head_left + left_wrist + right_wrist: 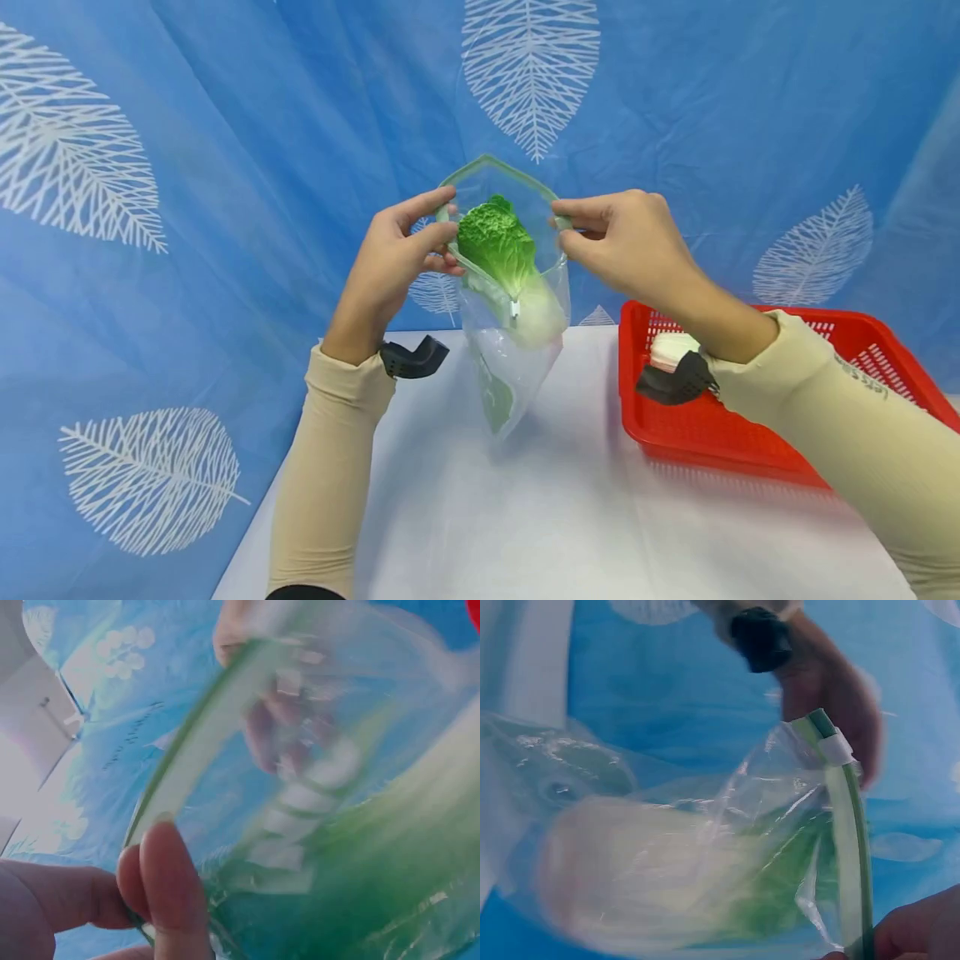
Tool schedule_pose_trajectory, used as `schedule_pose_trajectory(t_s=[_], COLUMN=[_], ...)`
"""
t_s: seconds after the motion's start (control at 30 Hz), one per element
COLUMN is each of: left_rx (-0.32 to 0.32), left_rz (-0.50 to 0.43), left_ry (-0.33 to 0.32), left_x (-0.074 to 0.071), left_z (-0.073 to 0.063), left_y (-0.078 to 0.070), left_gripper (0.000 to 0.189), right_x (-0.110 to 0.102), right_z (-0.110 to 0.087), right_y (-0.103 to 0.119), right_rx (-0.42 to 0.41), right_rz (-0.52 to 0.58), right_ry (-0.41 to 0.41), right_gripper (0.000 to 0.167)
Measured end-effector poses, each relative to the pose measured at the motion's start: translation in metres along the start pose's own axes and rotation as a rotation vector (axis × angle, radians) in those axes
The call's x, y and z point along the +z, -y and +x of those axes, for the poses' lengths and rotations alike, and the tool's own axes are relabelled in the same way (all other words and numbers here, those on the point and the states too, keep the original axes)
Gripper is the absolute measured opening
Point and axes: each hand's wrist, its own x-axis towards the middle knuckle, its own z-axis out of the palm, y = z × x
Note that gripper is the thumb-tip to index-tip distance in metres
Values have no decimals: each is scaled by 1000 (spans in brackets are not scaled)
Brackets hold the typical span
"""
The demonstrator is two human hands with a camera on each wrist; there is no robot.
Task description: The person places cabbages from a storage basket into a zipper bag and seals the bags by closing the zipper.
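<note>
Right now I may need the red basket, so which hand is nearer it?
The right hand, whose sleeve crosses over the red basket. It pinches the clear bag on that side; the left hand pinches the opposite edge.

Over there, a clear bag (517,358) is hanging with its green-edged mouth gaping, the left hand (397,250) and right hand (637,237) pinching either side. Inside, a cabbage (498,242) is tilting, green leaves up, pale base down.
</note>
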Motion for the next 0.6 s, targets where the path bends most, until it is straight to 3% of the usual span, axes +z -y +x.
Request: schedule_pose_trajectory(t_s=[0.23,0.33,0.6], left_rx=[-32,-51,-41], left_rz=[-2,12,102], left_ry=[11,-15,-69], left_x=[-7,-12,-15], left_z=[-1,-1,0], left_y=[-2,-2,2], left_gripper=[58,60,61], right_x=[-5,-6,1], right_z=[5,8,10], right_y=[10,12,11], right_rx=[43,81,80], right_rz=[37,87,136], right_ry=[43,52,71], right_gripper=[42,42,44])
